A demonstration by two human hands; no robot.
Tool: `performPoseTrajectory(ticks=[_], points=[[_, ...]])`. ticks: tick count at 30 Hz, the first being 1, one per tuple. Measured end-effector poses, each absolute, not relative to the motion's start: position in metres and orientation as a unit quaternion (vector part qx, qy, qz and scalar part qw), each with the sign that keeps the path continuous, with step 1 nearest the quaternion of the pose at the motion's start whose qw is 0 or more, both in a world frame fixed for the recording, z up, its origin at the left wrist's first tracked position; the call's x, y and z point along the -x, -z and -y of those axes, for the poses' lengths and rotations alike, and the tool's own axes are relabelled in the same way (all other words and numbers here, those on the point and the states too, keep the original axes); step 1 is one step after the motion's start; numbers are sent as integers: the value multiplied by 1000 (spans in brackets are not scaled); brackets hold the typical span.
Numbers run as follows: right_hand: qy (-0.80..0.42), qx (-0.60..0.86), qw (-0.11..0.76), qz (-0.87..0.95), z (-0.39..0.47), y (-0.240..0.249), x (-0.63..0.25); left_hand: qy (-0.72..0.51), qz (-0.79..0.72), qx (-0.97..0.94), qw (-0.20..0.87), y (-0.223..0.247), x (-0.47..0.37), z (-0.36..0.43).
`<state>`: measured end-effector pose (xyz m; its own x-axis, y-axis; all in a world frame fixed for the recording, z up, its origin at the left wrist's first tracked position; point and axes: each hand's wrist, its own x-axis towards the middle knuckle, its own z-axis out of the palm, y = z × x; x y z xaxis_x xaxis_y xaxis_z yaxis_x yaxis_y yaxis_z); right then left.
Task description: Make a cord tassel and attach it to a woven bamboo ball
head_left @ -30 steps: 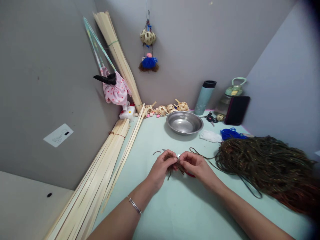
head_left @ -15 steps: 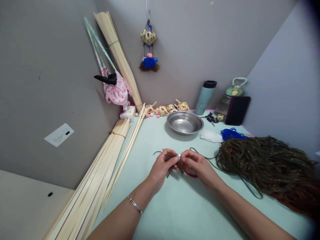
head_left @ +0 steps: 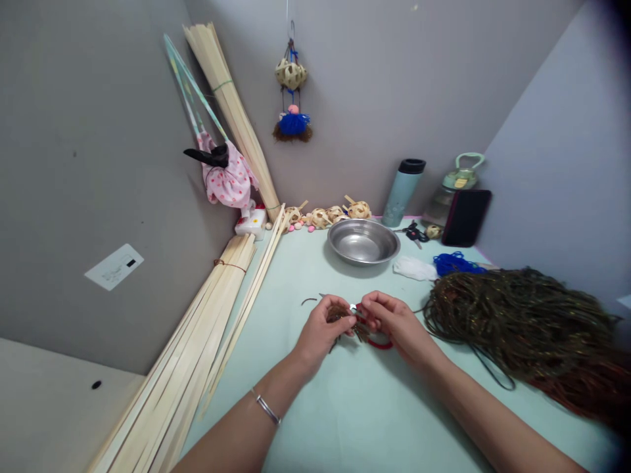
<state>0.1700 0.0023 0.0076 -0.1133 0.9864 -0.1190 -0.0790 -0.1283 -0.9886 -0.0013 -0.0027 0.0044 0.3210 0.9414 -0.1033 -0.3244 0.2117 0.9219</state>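
My left hand (head_left: 320, 328) is closed on a small bunch of brown cord (head_left: 339, 314), whose loose ends stick out between and below the fingers. Close on its right, my right hand (head_left: 392, 322) has its thumb and fingers pinched together; what they hold is too small to make out. A small shiny piece (head_left: 353, 307) shows between the two hands. Part of a red loop, like a scissor handle (head_left: 380, 343), lies under my right hand. A short bit of dark cord (head_left: 309, 300) rests on the table left of the hands.
A metal bowl (head_left: 363, 243) stands beyond my hands. To the right lies a big heap of dark cord (head_left: 517, 322), with blue yarn (head_left: 456, 263) behind it. Wooden strips (head_left: 197, 348) lean at the left. Bottles and a phone (head_left: 467, 218) stand at the back.
The dark cord that ran from the heap towards my right hand no longer shows as a loop above it. My right hand has shifted slightly, and more of the red loop shows.
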Motion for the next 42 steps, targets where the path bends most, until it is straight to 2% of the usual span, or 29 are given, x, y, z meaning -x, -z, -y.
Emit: performPoseTrajectory(ticks=[4, 11, 29, 42], points=[[-573, 480, 460, 480, -2, -8, -170, -455, -360, -428, 693, -5, 2, 2], [-595, 457, 405, 523, 3, -13, -164, -451, -358, -442, 688, 0, 2, 1], [-597, 451, 401, 529, 1, -6, -165, -428, -377, -452, 686, 0, 2, -1], [-599, 451, 412, 517, 3, -12, -162, -459, -322, -403, 723, -7, 5, 1]])
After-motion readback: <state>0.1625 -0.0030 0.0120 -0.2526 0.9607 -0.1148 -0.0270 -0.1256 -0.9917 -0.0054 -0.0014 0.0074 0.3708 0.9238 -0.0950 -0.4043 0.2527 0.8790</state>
